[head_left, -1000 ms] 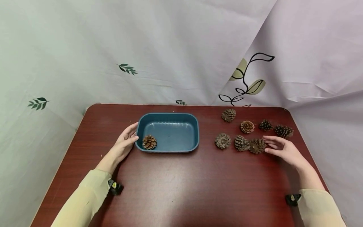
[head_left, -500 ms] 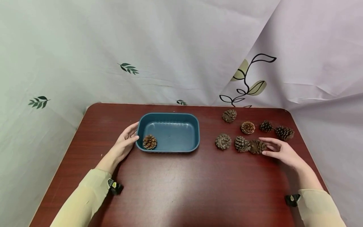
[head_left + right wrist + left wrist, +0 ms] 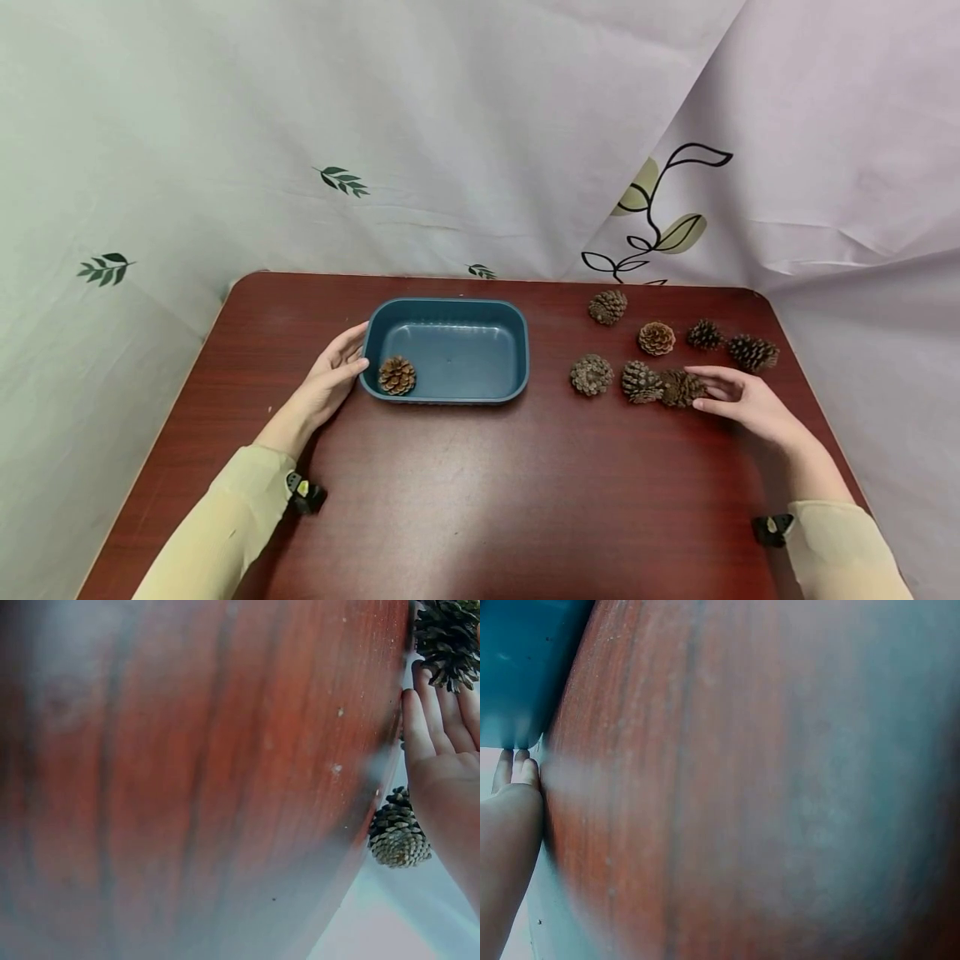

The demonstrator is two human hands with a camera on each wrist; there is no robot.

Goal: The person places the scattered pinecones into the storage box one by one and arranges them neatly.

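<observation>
In the head view my left hand (image 3: pixel 328 377) lies against the left side of a dark blue plastic tray (image 3: pixel 465 402), thumb at its rim and fingers along the outer wall. The left wrist view shows those fingers (image 3: pixel 526 772) straight and touching the wall. A brown pine cone (image 3: pixel 396 377) sits in the tray's front left corner. On the right, my right hand (image 3: pixel 750 407) reaches around the right side of a pine cone (image 3: pixel 681 389), its fingers fairly straight. The right wrist view has that cone (image 3: pixel 448 645) at the fingertips; the thumb is hard to make out there.
Touching that cone is another pine cone (image 3: pixel 641 382). Several more lie around: a round one (image 3: pixel 592 375), a back one (image 3: pixel 607 307), a lighter one (image 3: pixel 656 338) and two dark ones (image 3: pixel 753 352) near the right edge of the reddish table (image 3: pixel 465 500). Curtains hang behind.
My right hand has moved slightly left, bringing thumb and fingers closer around the pine cone, then stayed nearly still. The left hand and tray have stayed in place.
</observation>
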